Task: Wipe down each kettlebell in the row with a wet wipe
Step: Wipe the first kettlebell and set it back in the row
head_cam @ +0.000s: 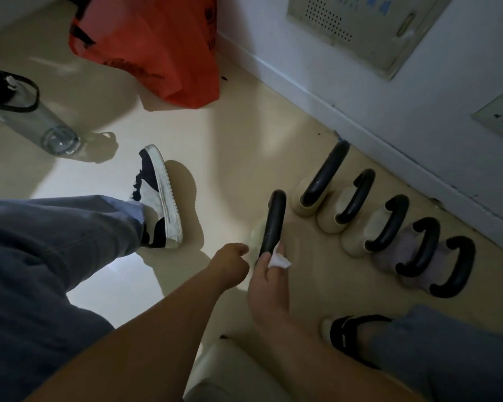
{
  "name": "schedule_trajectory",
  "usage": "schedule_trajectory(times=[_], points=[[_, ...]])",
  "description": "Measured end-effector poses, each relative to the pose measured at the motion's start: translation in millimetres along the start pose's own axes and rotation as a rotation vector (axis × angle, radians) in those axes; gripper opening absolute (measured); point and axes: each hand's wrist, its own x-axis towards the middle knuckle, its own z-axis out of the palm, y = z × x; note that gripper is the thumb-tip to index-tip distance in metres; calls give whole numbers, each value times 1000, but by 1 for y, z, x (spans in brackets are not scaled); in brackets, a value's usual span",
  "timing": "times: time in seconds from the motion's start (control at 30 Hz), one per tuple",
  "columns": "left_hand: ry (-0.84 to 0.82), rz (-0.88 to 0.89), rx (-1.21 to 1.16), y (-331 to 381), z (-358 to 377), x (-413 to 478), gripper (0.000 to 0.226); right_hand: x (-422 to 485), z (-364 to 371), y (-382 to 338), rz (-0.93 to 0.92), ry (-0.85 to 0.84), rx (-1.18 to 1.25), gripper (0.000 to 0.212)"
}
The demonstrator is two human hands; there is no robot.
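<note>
Six kettlebells stand on the pale floor (238,146) at the right of the scene, each with a black handle. Five form a row (386,224) beside the white wall (418,91), running from far to near; the sixth kettlebell (269,227) sits apart, just left of the row's far end. An orange bag (154,44) rests at the far side against the wall, and a clear water bottle (29,114) lies tilted at the far left. A leg in blue trousers ends in a dark and white sneaker (157,198) left of the kettlebells.

The left hand (233,265) is curled beside the sixth kettlebell's pale body; whether it touches or holds anything cannot be told. The right hand (269,282) pinches a white wet wipe (279,259) against the near end of that kettlebell's handle.
</note>
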Motion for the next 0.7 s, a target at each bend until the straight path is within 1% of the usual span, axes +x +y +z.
schedule_trajectory(times=[0.03, 0.07, 0.1, 0.13, 0.17, 0.2, 0.3, 0.37, 0.43, 0.5, 0.57, 0.63, 0.67, 0.7], points=[[-1, -10, 6, 0, 0, 0, 57, -5, 3, 6, 18, 63, 65, 46], [-4, -10, 11, 0, 1, 1, 57, -12, -1, 18, 4, 21, 27, 51], [-7, -20, 10, 0, 2, 1, 56, -16, 7, 12, 34, 72, 120, 53], [-7, -29, 6, 0, 2, 1, 57, -12, 7, 18, 28, 52, 42, 52], [-7, -43, 2, 0, 1, 1, 57, -13, 11, 8, 60, 79, 53, 50], [-1, -49, -3, -1, -1, 2, 57, -14, 12, -2, 50, 11, -109, 49], [20, -64, -21, -3, -7, 4, 57, 13, 1, -44, 190, -51, -111, 47], [31, -75, -23, -3, -9, 4, 54, 32, -6, -59, 220, -88, -53, 56], [31, -99, -30, -3, -9, 2, 50, 29, -2, -55, 228, -58, -116, 62], [27, -108, -34, -1, -8, 0, 42, -1, 0, -26, 173, -50, -229, 59], [16, -101, -28, 2, -7, 0, 41, -22, 4, -8, 189, -31, -170, 56], [-4, -91, -23, 2, -6, 1, 40, -20, 8, -11, 250, -51, -117, 58], [-10, -79, -9, 2, -7, 1, 36, -8, 7, -17, 280, -47, -40, 58], [-17, -76, 6, 2, -7, 0, 35, 5, 3, -24, 311, -33, 100, 55]])
